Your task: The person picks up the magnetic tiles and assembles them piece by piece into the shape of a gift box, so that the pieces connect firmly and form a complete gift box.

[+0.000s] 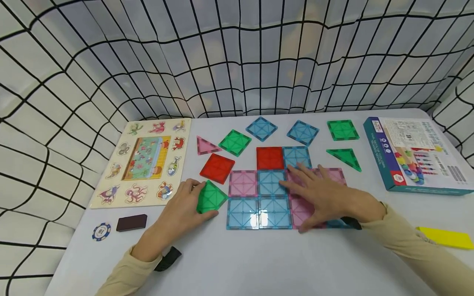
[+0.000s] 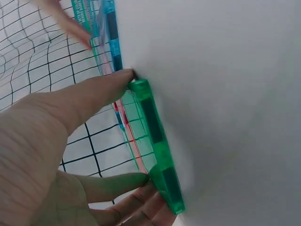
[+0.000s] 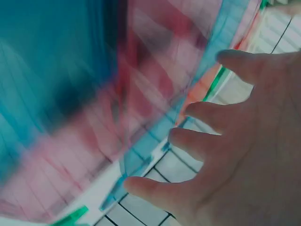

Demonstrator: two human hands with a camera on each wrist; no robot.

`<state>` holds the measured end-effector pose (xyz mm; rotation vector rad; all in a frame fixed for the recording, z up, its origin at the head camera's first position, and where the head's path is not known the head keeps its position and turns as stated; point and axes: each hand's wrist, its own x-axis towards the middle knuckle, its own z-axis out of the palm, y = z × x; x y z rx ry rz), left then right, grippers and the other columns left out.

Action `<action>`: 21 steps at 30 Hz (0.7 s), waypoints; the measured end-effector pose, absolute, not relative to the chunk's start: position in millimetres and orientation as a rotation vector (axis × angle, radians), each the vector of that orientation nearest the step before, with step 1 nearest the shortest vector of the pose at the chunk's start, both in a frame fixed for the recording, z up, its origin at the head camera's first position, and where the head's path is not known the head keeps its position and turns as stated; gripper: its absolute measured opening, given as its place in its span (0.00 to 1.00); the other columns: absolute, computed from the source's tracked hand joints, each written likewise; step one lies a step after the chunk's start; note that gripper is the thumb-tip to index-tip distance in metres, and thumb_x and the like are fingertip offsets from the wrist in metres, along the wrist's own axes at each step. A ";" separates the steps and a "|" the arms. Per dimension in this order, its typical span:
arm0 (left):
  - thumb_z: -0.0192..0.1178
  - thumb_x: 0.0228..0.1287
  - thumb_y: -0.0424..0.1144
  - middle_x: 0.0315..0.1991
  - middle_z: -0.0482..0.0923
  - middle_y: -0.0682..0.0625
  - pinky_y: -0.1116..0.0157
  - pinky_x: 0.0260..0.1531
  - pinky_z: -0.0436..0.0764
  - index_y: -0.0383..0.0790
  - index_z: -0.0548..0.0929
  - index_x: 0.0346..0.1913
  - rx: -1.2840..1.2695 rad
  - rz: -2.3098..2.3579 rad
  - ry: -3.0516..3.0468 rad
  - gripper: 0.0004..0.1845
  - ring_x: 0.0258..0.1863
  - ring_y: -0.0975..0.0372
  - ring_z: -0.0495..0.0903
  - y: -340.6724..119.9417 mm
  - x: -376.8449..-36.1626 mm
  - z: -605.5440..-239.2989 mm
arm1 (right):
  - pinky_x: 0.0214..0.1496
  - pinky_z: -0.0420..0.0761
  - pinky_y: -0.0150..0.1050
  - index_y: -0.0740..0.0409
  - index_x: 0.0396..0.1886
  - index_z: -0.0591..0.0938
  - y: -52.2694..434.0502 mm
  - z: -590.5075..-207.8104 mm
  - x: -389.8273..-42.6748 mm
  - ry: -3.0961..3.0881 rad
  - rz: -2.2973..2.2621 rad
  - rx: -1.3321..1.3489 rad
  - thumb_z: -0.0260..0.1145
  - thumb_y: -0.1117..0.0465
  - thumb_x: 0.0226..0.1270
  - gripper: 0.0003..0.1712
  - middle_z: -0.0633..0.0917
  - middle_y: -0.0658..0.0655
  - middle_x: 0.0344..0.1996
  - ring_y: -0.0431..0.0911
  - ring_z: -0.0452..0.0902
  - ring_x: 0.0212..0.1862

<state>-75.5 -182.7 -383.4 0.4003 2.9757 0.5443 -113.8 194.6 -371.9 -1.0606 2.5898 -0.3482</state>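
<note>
My left hand (image 1: 179, 207) pinches a green square magnetic tile (image 1: 212, 197) between thumb and fingers, just left of a joined block of tiles. In the left wrist view the tile's edge (image 2: 157, 136) lies low over the white table. My right hand (image 1: 322, 195) spreads its fingers over the block's right side, covering parts of its pink tiles (image 1: 335, 175). The block also has blue tiles (image 1: 242, 213), with a red tile (image 1: 269, 158) and another blue tile along its top. In the right wrist view, the fingers (image 3: 202, 141) are spread beside the tiles.
Loose tiles lie behind: a red square (image 1: 217, 168), a green square (image 1: 235, 142), a pink triangle (image 1: 207, 146) and several others. A puzzle board (image 1: 107, 174) lies left, near a dark block (image 1: 131, 223) and poker chip (image 1: 101, 232). A box (image 1: 426, 156) and yellow block (image 1: 446, 237) lie right.
</note>
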 end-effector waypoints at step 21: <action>0.82 0.51 0.44 0.56 0.73 0.36 0.50 0.44 0.85 0.27 0.77 0.67 0.340 0.688 2.904 0.42 0.51 0.47 0.73 -192.4 -81.8 -380.3 | 0.75 0.35 0.77 0.55 0.85 0.57 197.9 -391.7 -105.0 2.584 -0.422 -1.113 0.70 0.31 0.62 0.61 0.44 0.66 0.84 0.69 0.36 0.83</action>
